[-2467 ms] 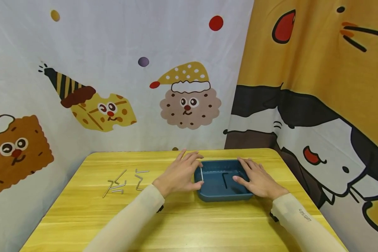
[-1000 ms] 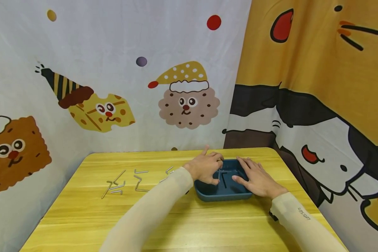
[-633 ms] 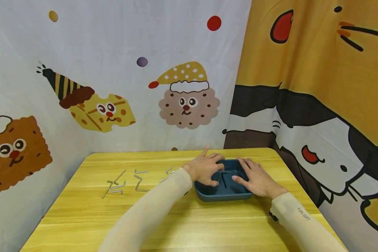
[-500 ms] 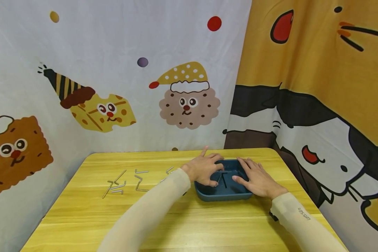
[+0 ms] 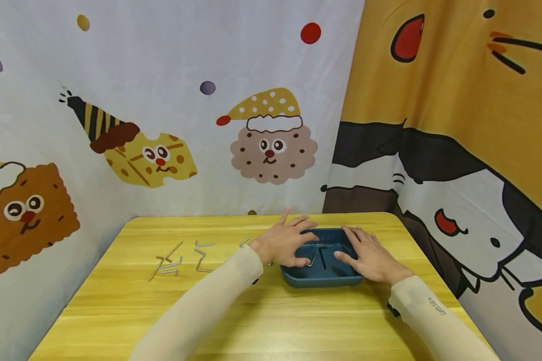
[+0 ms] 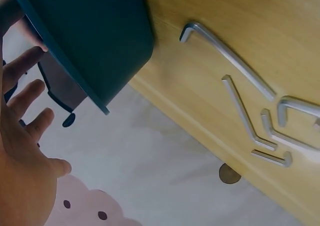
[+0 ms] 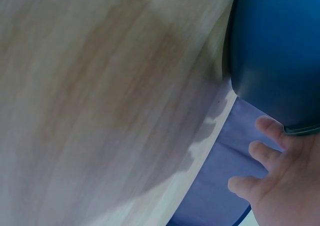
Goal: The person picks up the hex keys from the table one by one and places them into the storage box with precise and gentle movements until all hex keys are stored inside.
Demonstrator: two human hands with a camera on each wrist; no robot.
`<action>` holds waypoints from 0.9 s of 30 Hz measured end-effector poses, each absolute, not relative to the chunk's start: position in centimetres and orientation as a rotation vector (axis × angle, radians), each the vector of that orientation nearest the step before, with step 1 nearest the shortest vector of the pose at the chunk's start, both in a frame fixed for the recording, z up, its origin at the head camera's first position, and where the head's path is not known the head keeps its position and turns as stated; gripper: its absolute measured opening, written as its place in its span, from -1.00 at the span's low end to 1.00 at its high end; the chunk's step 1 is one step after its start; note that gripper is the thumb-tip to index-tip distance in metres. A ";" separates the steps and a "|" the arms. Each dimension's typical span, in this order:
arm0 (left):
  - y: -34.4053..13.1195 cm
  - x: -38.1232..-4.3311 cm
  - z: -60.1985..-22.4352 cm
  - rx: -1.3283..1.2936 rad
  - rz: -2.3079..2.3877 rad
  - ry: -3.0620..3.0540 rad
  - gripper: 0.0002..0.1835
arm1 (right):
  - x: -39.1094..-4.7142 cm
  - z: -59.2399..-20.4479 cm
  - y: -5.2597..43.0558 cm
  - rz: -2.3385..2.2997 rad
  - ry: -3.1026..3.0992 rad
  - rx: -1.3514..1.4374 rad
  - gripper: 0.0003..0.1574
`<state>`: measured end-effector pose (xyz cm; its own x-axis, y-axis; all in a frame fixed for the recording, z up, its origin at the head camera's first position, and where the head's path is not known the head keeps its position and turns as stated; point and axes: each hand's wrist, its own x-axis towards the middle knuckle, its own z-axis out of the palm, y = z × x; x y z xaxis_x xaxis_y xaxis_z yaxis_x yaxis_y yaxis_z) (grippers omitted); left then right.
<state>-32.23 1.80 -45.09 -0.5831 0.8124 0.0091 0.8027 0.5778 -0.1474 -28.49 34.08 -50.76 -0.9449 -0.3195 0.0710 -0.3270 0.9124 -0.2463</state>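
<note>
Over the left side of a dark blue tray (image 5: pixel 325 283), my left hand (image 5: pixel 283 243) hovers with its fingers spread. A silver hex key (image 5: pixel 314 257) lies inside on the tray floor, one end close to the left thumb; whether they touch I cannot tell. Beside that key lies a dark L-shaped hex key (image 5: pixel 322 258). My right hand (image 5: pixel 374 257) rests on the tray's right rim, thumb over the inside and fingers stretched towards the far corner. In the right wrist view, the right fingers (image 7: pixel 267 156) extend outside the tray wall (image 7: pixel 280 51).
Several silver hex keys (image 5: pixel 170 264) lie on the left of the wooden table (image 5: pixel 271 321). Others, including a long one (image 6: pixel 232 56), lie just left of the tray, partly hidden by the left arm in the head view. A printed curtain (image 5: pixel 262 50) hangs behind.
My left hand carried the silver hex key from the left rim into the tray and let go of it. It has since drawn slightly back left. The right hand stayed put.
</note>
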 end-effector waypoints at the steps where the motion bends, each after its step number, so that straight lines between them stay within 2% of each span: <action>1: 1.6 -32.2 -45.2 -1.388 0.194 -2.721 -0.26 | -28.5 -50.8 34.1 0.400 -3.045 0.515 0.27; 27: -4.8 -31.0 -47.1 -1.217 -0.024 -2.735 -0.27 | -28.2 -50.5 33.9 0.386 -3.040 0.539 0.22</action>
<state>-30.96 -4.77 -47.06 -0.6604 0.7376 0.1407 0.7400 0.6711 -0.0451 -28.21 33.94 -50.54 -0.9396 -0.3344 0.0725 -0.3419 0.9094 -0.2369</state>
